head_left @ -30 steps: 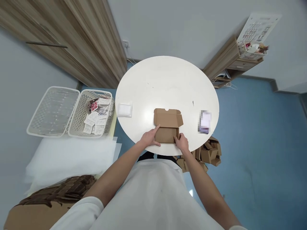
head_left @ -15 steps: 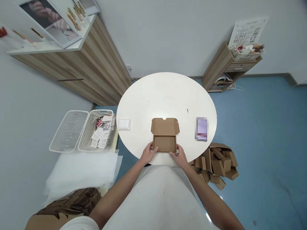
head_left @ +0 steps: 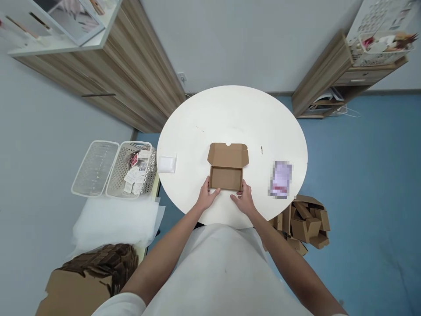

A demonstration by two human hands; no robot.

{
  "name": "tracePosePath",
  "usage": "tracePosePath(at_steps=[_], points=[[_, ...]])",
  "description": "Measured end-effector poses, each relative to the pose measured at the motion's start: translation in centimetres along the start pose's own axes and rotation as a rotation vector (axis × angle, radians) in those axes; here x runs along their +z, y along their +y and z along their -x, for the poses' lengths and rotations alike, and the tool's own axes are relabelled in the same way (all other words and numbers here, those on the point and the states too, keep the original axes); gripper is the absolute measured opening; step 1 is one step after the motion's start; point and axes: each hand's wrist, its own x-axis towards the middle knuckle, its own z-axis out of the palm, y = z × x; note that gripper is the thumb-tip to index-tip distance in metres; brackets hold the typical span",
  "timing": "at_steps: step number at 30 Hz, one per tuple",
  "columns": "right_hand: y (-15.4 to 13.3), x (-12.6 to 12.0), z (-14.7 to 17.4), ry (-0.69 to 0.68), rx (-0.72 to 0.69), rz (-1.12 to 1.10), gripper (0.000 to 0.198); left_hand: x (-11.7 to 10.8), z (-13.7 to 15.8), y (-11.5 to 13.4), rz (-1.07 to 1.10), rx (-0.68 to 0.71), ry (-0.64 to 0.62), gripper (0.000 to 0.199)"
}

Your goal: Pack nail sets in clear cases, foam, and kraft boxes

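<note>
An open brown cardboard box [head_left: 226, 178] lies on the white oval table [head_left: 230, 118], its flapped lid [head_left: 228, 155] folded back away from me. The tray part shows a bare bottom. My left hand [head_left: 206, 196] is closed on the box's near left corner, fingers along the side and thumb at the front edge. At the near right corner, my right hand [head_left: 244, 199] touches the side with its fingers, while its thumb is spread away from the front edge. A small white packet [head_left: 166, 164] lies at the table's left edge. A blurred purple packet [head_left: 280, 179] lies on the right.
Left of the table are a white basket of cards [head_left: 133, 173], white foam sheets [head_left: 115, 221] and stacked flat cardboard [head_left: 75, 289]. Small boxes [head_left: 307, 224] fill a carton on the floor at right. A cabinet [head_left: 138, 66] and a shelf unit [head_left: 325, 83] stand behind.
The box has slid forward on the table, away from my body, and both hands moved with it. My right thumb has come off the front edge. The camera view has shifted somewhat.
</note>
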Motion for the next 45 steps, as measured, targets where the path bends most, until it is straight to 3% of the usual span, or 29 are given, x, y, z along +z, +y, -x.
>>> tracePosePath(at_steps=[6, 11, 15, 18, 23, 26, 30, 32, 35, 39, 45], points=[[1.1, 0.3, 0.1, 0.014, -0.064, 0.016, 0.092, 0.5, 0.3, -1.1, 0.047, -0.055, 0.048, 0.086], [1.4, 0.5, 0.1, 0.064, -0.168, -0.027, 0.091, 0.9, 0.8, -1.5, 0.151, -0.024, 0.1, 0.084], [1.8, 1.0, 0.7, 0.207, -0.195, -0.088, 0.084, 0.6, 1.2, -1.7, 0.181, 0.005, 0.163, 0.077], [2.2, 1.9, 1.6, 0.319, -0.217, -0.086, 0.079, -0.1, 1.4, -2.2, 0.167, 0.01, 0.199, 0.071], [2.2, 3.3, 3.1, 0.369, -0.257, 0.03, 0.078, -2.2, 1.4, -3.5, 0.096, -0.004, 0.245, 0.047], [1.0, 3.8, 3.4, 0.402, -0.36, 0.123, 0.075, -4.4, 1.1, -4.4, 0.046, -0.053, 0.314, 0.032], [-2.4, 5.4, 2.8, 0.198, -0.612, 0.299, 0.062, -8.5, 0.6, -5.3, -0.08, -0.045, 0.45, 0.024], [-4.8, 6.8, 2.0, 0.057, -0.647, 0.394, 0.055, -10.8, 0.1, -5.6, -0.142, -0.013, 0.55, 0.022], [-8.4, 9.7, 0.5, -0.097, -0.57, 0.511, 0.053, -14.4, -0.9, -6.3, -0.198, 0.031, 0.621, 0.028], [-11.7, 14.3, -1.3, -0.266, -0.451, 0.626, 0.063, -18.1, -2.5, -7.5, -0.202, 0.014, 0.546, 0.046], [-14.1, 18.2, -2.8, -0.347, -0.183, 0.483, 0.088, -20.0, -4.9, -8.4, -0.094, 0.027, 0.43, 0.056]])
